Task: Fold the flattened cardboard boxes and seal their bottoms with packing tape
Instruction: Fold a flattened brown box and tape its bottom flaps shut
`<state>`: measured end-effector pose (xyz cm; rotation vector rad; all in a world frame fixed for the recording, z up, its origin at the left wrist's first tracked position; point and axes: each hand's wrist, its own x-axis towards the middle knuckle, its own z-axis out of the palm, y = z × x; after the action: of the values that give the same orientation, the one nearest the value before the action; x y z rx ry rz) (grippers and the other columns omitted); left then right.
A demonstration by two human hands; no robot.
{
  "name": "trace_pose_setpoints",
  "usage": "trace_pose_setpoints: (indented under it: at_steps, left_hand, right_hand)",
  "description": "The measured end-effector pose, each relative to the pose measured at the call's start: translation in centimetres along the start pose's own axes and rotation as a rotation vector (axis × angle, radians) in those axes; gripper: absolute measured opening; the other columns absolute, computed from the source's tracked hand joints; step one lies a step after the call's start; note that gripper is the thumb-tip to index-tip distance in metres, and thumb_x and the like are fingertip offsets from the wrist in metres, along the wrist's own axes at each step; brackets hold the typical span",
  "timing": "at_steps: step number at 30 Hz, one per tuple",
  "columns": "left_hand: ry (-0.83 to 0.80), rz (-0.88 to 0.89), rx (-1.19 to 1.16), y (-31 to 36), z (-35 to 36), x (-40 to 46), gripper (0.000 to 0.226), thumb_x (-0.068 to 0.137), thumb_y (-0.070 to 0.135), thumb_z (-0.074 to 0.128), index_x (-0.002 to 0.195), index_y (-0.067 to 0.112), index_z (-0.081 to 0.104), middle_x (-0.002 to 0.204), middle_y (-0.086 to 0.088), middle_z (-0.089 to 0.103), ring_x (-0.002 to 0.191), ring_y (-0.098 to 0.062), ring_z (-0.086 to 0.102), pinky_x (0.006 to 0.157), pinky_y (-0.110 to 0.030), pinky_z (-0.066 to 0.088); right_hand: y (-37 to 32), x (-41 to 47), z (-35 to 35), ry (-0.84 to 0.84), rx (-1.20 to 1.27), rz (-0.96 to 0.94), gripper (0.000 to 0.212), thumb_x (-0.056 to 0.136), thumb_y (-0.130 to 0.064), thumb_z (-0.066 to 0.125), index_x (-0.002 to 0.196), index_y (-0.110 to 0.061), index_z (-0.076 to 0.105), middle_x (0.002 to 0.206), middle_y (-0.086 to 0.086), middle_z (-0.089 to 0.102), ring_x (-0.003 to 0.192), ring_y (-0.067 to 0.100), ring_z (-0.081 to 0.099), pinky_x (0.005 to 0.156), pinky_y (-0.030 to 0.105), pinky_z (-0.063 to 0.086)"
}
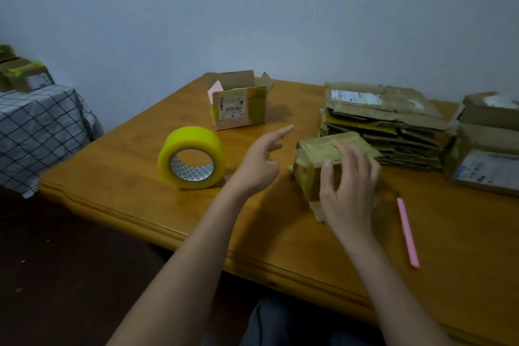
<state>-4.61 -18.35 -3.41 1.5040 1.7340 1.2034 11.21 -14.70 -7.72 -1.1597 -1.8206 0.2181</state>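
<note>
- My right hand [346, 185] is resting over a small box [328, 160] near the middle of the desk [140, 177], fingers spread and curling round its top and near side; my grip is holding it loosely rather than squeezing.
- My left hand [257, 161] is hovering between the tape roll [192, 157] and the box, fingers loose, forefinger out, holding nothing.
- The box is looking light, worn and soft at its corners; I am judging it will dent if pinched, so I am favouring its edges.
- The flat stack [384, 132] is lying just behind the box; the tape is standing on its rim and is looking ready to roll.
</note>
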Motion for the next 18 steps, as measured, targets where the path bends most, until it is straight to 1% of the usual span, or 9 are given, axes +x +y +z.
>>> trace_pose_setpoints:
  at_steps: [2,3,5,7,9,11,13,16,18]
  left_hand:
    - [-0.102,-0.031,-0.143,0.1,1.6,0.5,0.089,0.081,-0.027,0.034,0.146,0.032,0.042,0.150,0.004,0.039,0.132,-0.017,0.045,0.078,-0.014,0.048]
    - [-0.131,-0.016,-0.169,0.2,2.2,0.4,0.085,0.082,-0.027,0.034,0.145,0.030,0.045,0.145,0.003,0.043,0.124,-0.018,0.051,0.074,-0.014,0.050]
    - [-0.139,0.031,-0.146,0.5,3.0,-0.2,0.073,0.086,-0.024,0.037,0.134,0.026,0.057,0.129,0.001,0.052,0.099,-0.015,0.058,0.073,-0.014,0.051]
    - [-0.145,0.084,-0.065,0.4,3.5,-0.9,0.061,0.089,-0.018,0.044,0.122,0.028,0.067,0.119,-0.002,0.056,0.088,-0.018,0.057,0.075,-0.016,0.052]
    - [-0.166,0.113,-0.011,0.0,3.8,-1.5,0.054,0.090,-0.012,0.049,0.119,0.028,0.070,0.120,-0.005,0.054,0.090,-0.021,0.056,0.079,-0.017,0.051]
    - [-0.176,0.094,-0.038,-0.3,4.0,-2.1,0.051,0.090,-0.010,0.051,0.121,0.026,0.069,0.121,-0.003,0.052,0.092,-0.022,0.055,0.081,-0.017,0.051]
    - [-0.179,0.072,-0.084,-0.3,4.1,-2.5,0.048,0.091,-0.008,0.052,0.121,0.025,0.069,0.117,-0.002,0.049,0.091,-0.023,0.054,0.081,-0.022,0.054]
    - [-0.174,0.084,-0.054,-0.3,4.2,-2.7,0.049,0.091,-0.006,0.052,0.120,0.030,0.069,0.117,0.001,0.049,0.090,-0.020,0.054,0.081,-0.027,0.055]
    - [-0.181,0.098,-0.040,-0.4,4.2,-2.7,0.052,0.089,-0.007,0.052,0.121,0.031,0.069,0.119,0.001,0.050,0.091,-0.020,0.055,0.084,-0.032,0.055]
  right_hand:
    - [1.5,0.4,-0.8,-0.174,0.032,0.012,0.050,0.097,-0.042,0.031,0.135,-0.020,0.054,0.142,-0.001,0.049,0.134,0.019,0.030,0.103,0.024,0.022]
    - [2.3,0.4,-1.3,-0.221,0.050,0.007,0.052,0.096,-0.044,0.030,0.134,-0.020,0.056,0.143,-0.002,0.049,0.137,0.019,0.027,0.106,0.027,0.021]
    - [3.6,0.6,-2.7,-0.249,0.103,0.003,0.050,0.096,-0.046,0.031,0.127,-0.022,0.062,0.140,-0.007,0.052,0.140,0.018,0.027,0.107,0.027,0.019]
    - [4.4,0.9,-4.0,-0.278,0.184,0.014,0.040,0.100,-0.047,0.037,0.119,-0.028,0.067,0.132,-0.014,0.056,0.138,0.012,0.031,0.106,0.025,0.020]
    - [4.8,1.0,-4.9,-0.344,0.279,0.041,0.034,0.099,-0.048,0.038,0.112,-0.036,0.067,0.126,-0.023,0.055,0.135,0.004,0.032,0.107,0.026,0.023]
    - [5.0,1.1,-5.3,-0.400,0.350,0.060,0.033,0.094,-0.051,0.037,0.110,-0.042,0.065,0.124,-0.029,0.054,0.136,-0.001,0.031,0.109,0.029,0.024]
    - [5.2,1.1,-5.4,-0.425,0.382,0.059,0.032,0.092,-0.053,0.042,0.110,-0.041,0.067,0.126,-0.028,0.055,0.137,-0.001,0.030,0.112,0.031,0.025]
    - [5.4,1.0,-5.5,-0.425,0.376,0.051,0.034,0.084,-0.057,0.056,0.108,-0.038,0.070,0.127,-0.027,0.056,0.137,-0.004,0.029,0.113,0.034,0.026]
    - [5.4,1.0,-5.6,-0.437,0.378,0.042,0.035,0.078,-0.060,0.061,0.106,-0.041,0.069,0.127,-0.029,0.055,0.137,-0.005,0.029,0.114,0.036,0.026]
